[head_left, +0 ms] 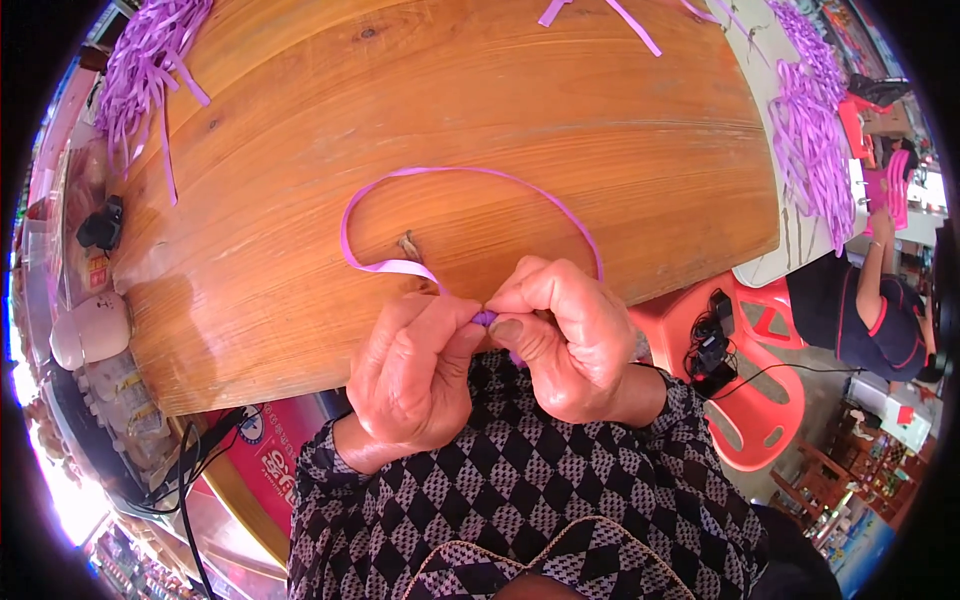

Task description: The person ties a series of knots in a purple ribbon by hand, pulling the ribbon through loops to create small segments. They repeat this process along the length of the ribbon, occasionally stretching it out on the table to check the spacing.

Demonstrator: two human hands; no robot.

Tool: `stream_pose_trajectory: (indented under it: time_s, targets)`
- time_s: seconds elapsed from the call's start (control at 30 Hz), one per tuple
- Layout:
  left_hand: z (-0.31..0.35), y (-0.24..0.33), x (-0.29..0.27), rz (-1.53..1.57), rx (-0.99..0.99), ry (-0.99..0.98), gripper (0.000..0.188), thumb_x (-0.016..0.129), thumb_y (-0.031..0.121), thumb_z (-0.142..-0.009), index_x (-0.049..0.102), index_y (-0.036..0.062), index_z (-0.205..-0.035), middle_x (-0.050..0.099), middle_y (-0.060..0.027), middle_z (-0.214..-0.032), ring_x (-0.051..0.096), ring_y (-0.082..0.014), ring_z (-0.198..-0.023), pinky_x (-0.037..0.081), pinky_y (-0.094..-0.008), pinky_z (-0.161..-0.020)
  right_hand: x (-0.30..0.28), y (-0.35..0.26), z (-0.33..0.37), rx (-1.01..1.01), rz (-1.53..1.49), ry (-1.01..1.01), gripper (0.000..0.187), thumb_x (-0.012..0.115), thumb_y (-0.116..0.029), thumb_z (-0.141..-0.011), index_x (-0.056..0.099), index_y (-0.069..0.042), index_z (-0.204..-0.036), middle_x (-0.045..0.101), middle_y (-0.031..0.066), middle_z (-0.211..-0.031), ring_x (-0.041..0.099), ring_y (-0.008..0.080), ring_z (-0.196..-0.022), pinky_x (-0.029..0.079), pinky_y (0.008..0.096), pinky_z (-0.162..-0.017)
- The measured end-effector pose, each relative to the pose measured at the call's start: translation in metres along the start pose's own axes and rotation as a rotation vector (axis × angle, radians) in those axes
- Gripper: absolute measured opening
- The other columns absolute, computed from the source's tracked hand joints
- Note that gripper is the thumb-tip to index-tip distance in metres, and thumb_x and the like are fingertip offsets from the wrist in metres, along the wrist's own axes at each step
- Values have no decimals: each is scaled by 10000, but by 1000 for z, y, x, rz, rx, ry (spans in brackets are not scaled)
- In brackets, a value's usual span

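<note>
Close together at the table's near edge, my left hand and my right hand pinch a purple ribbon between thumbs and fingertips. The pinched part looks bunched or knotted; the fingers hide its exact shape. From there the ribbon's length makes a wide loop over the wooden table, coming back behind my right hand. A small purple bit hangs just below the fingertips.
Bundles of purple ribbon lie at the far left and on the right. Loose strips lie at the far edge. A red plastic chair holding black cables stands at right, near another person. A pale rounded case sits left.
</note>
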State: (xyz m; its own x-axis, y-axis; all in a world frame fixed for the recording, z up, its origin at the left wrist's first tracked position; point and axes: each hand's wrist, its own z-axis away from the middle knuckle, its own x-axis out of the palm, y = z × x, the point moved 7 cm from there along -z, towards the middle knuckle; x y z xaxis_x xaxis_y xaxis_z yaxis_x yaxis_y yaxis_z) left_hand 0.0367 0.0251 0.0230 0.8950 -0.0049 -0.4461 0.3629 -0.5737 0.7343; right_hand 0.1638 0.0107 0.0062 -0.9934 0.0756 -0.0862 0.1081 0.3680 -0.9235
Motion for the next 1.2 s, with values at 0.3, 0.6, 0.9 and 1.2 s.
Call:
stream_pose_trajectory:
  time_s: [0.3,0.6,0.9,1.2]
  targets:
    - [-1,-6,6,-64,47,-41,152,681,15,-749,615,-10,-885,578,-116,-728,580,-246,-593,463,-302,-503,2,8,-5,83,53,-26,49,574,57,-801,536,28,-791,538,66,-650,482,114,-536,375,232,-480]
    - [2,-31,6,284,-423,-11,119,669,46,-777,619,11,-879,578,-83,-727,557,-188,-603,446,-264,-553,0,-1,-15,8,166,14,85,635,20,-790,566,35,-837,583,89,-726,524,120,-602,411,236,-537]
    - [-3,-27,6,405,-384,-103,155,685,41,-760,615,-2,-892,597,-86,-766,564,-180,-652,450,-256,-592,-7,2,-7,82,98,57,81,629,21,-797,566,39,-843,590,101,-741,523,145,-576,405,258,-486]
    - [-13,-3,-5,16,76,-87,175,698,14,-721,626,-2,-879,605,-102,-758,589,-233,-615,479,-293,-542,-3,-25,-12,-437,387,-54,170,610,92,-645,568,66,-807,585,124,-701,504,229,-536,378,302,-457]
